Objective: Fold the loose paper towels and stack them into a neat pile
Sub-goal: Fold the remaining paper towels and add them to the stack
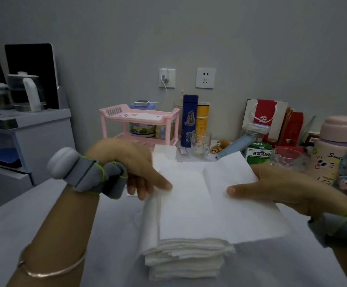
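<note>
Your left hand (pixel 135 162) pinches the left edge of a creased paper towel (pixel 220 204). Your right hand (pixel 282 187) grips its right side, thumb on top. The sheet lies over the pile (pixel 187 259) on the desk (pixel 54 235).

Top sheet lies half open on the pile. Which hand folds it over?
Right. The right hand holds the free half of the sheet, which overhangs the pile; the left hand pinches the opposite edge as anchor.
</note>
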Demonstrator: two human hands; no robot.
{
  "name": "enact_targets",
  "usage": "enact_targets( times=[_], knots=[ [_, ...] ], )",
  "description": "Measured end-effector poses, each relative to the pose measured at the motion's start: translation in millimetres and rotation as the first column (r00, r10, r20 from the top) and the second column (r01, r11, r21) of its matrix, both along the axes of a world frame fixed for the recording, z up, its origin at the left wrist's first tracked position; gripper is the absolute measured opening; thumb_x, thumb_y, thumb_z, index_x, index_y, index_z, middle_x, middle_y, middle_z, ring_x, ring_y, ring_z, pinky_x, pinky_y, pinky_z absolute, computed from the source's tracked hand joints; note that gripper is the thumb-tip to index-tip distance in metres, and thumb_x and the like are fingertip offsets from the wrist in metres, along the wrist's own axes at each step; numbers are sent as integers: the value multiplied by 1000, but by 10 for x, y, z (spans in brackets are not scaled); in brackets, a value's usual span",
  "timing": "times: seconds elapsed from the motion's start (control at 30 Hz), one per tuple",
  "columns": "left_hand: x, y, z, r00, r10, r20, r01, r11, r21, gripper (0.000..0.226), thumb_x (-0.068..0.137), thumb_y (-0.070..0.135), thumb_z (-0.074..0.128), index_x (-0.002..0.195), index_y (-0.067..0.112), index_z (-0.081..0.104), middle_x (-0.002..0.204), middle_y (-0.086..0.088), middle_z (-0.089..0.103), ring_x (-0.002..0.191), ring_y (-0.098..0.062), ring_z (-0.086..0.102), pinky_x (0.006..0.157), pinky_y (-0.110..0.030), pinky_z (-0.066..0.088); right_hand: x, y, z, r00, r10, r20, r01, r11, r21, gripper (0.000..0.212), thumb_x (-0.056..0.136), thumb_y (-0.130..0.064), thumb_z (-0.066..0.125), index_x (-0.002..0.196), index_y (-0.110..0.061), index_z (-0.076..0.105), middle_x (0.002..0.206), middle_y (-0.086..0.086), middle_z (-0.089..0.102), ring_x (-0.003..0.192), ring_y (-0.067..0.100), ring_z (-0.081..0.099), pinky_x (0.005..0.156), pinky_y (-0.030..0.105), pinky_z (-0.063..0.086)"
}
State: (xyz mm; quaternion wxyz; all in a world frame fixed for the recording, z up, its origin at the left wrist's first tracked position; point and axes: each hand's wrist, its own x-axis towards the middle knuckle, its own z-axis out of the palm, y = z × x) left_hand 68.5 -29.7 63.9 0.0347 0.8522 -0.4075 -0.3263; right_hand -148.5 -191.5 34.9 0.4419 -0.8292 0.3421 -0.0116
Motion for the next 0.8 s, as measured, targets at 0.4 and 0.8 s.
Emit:
enact_targets(
  times=[0.4,0.8],
  knots=[
    [778,-315,-1107,811,540,225,-363,766,-531,50,88,39,60,119,0,52,127,-15,54,114,-31,51,86,-30,41,54,131,-23,994,-7,110,42,946,-321,51,76,-45,62,117,-25,40,82,-5,63,70,10,64,57,21,51],
    [873,-352,-1067,791,611,30,-300,429,-852,21,88,11,54,67,9,53,74,-12,55,76,-25,51,66,-27,35,179,266,-154,979,131,159,-69,935,-347,26,80,-44,63,99,-37,46,84,-9,64,72,6,64,67,23,56]
  ],
)
